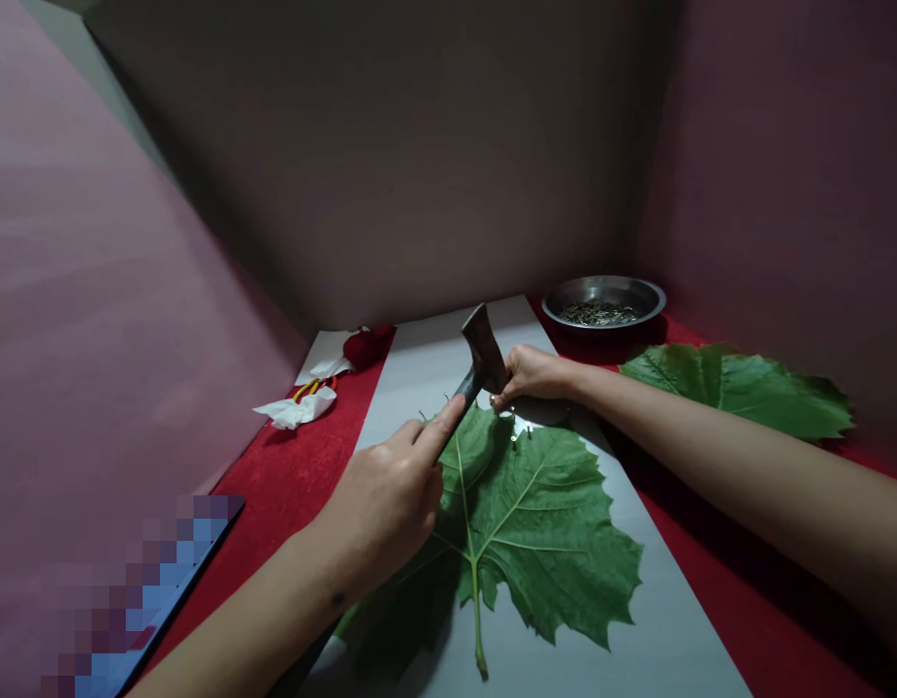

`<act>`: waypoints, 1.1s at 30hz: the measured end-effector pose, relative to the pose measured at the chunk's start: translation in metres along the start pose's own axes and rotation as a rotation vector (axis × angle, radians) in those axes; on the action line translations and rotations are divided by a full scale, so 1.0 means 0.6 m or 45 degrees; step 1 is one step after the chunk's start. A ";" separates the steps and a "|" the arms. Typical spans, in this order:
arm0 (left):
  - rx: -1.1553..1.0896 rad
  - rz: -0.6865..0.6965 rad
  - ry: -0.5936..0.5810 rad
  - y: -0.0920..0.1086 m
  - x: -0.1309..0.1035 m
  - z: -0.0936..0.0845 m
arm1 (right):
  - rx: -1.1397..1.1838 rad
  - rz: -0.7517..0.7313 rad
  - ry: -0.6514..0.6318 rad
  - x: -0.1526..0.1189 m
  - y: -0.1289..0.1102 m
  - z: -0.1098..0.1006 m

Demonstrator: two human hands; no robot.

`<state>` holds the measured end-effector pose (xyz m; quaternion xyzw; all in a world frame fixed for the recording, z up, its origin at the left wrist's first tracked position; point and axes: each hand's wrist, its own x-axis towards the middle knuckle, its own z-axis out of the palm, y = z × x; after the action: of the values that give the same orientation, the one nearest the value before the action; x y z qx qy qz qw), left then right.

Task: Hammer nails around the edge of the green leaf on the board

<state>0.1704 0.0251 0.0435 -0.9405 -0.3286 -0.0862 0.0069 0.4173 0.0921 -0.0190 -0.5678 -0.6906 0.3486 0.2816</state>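
Observation:
My left hand [390, 490] is wrapped round the handle of a hammer [484, 351], forefinger stretched along it. The dark hammer head is raised just beside my right hand [531, 373]. At the leaf's upper edge, the fingertips of that hand are pinched on what looks like a nail, mostly hidden by the hammer. A big green lobed leaf [564, 514] lies on a white board [673, 620], its stem toward me. Several small nails [514, 443] stand upright along the upper edge of the leaf. My left forearm and hand cover part of the leaf's left side.
A metal bowl [604, 291] of nails stands at the back right. Another green leaf [739, 388] lies on the red cloth [273, 490] behind my right forearm. White crumpled paper [299, 409], yellow-handled scissors [309, 390] and a red object [362, 351] are at left. A blurred screen [172, 591] sits front left.

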 end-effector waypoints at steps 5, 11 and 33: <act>0.192 -0.051 -0.127 -0.003 0.005 0.001 | -0.033 -0.071 -0.025 -0.003 -0.007 -0.006; 0.253 0.042 0.004 0.000 0.006 -0.005 | -0.081 -0.058 -0.018 -0.001 -0.008 -0.005; 0.226 0.006 -0.025 -0.003 0.003 0.000 | -0.081 -0.016 0.030 -0.001 -0.003 -0.001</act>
<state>0.1707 0.0276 0.0438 -0.9377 -0.3328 -0.0474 0.0873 0.4168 0.0914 -0.0175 -0.5763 -0.7014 0.3180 0.2736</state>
